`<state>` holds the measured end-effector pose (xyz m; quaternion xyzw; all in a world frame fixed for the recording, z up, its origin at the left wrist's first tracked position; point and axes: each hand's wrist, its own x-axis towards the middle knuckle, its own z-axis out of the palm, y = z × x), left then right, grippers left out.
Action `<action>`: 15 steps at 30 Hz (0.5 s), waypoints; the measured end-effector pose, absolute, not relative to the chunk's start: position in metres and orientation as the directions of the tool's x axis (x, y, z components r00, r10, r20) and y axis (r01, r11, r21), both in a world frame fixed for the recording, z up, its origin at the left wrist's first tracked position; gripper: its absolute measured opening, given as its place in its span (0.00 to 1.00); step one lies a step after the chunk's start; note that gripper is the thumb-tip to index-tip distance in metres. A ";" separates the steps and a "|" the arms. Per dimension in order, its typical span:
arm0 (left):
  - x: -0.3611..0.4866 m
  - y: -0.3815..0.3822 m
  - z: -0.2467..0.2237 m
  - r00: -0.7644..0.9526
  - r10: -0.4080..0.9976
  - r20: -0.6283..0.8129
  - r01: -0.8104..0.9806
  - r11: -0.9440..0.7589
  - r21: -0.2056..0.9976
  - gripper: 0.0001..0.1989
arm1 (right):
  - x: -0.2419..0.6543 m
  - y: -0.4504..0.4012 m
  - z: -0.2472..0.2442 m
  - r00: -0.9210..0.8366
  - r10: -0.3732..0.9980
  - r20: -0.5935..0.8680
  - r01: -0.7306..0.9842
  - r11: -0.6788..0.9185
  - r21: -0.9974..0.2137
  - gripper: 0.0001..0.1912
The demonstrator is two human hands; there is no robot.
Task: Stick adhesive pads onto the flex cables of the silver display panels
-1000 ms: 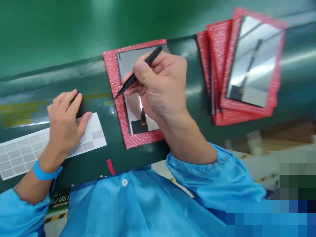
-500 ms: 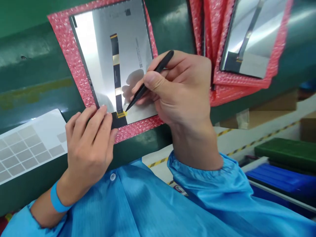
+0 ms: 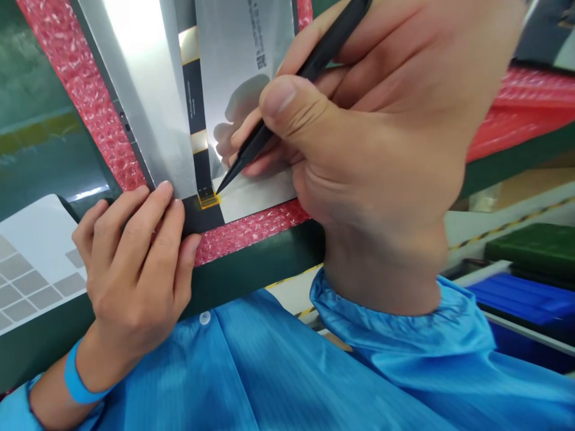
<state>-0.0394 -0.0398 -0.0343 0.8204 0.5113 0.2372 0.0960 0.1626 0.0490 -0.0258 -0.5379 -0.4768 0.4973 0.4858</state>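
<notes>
My right hand (image 3: 359,126) grips a slim black pointed stick tool (image 3: 314,57), thumb and fingers pinched round its middle. Its tip meets, or hovers just over, the yellow-edged connector end (image 3: 209,200) of a dark flex cable (image 3: 194,99). That cable runs up the silvery back of a flat display panel (image 3: 155,120). Across the panel's lower left corner, by the black strip (image 3: 197,218), rest the fingertips of my left hand (image 3: 139,257), fingers stretched and slightly apart. The panel's top is out of view.
Pink bubble wrap (image 3: 256,230) lies under the panel on a green work surface (image 3: 251,257). A white sheet with grey squares (image 3: 36,257) is at left. More red bubble wrap (image 3: 525,131) lies at right. Blue bins (image 3: 525,299) stand below, beyond the table edge.
The view has come closer, so the panel and hands look larger and the panel's top has left the picture. The tool tip remains by the connector; both hands keep their poses.
</notes>
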 end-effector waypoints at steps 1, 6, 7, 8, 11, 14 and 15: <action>-0.039 -0.040 -0.034 0.365 0.886 0.287 0.794 -0.457 0.400 0.20 | 0.163 0.048 -0.026 0.047 0.997 -0.064 0.042 -0.066 -0.997 0.13; -0.039 -0.041 -0.034 0.350 0.893 0.284 0.802 -0.442 0.401 0.19 | 0.164 0.046 -0.026 0.054 0.998 -0.039 0.074 -0.043 -0.996 0.14; -0.039 -0.041 -0.034 0.353 0.893 0.278 0.802 -0.442 0.401 0.20 | 0.164 0.046 -0.026 0.056 0.998 -0.035 0.080 -0.040 -0.996 0.14; -0.039 -0.041 -0.034 0.355 0.893 0.277 0.801 -0.443 0.403 0.20 | 0.164 0.046 -0.026 0.058 0.998 -0.032 0.086 -0.037 -0.996 0.15; -0.040 -0.042 -0.034 0.356 0.892 0.277 0.799 -0.445 0.405 0.20 | 0.163 0.046 -0.026 0.059 0.998 -0.026 0.107 -0.033 -0.994 0.15; -0.040 -0.042 -0.033 0.356 0.892 0.279 0.803 -0.445 0.396 0.19 | 0.164 0.046 -0.028 0.057 0.998 -0.013 0.103 -0.019 -0.994 0.16; -0.039 -0.042 -0.032 0.356 0.895 0.269 0.808 -0.439 0.393 0.19 | 0.164 0.046 -0.028 0.054 0.998 -0.010 0.098 -0.015 -0.995 0.16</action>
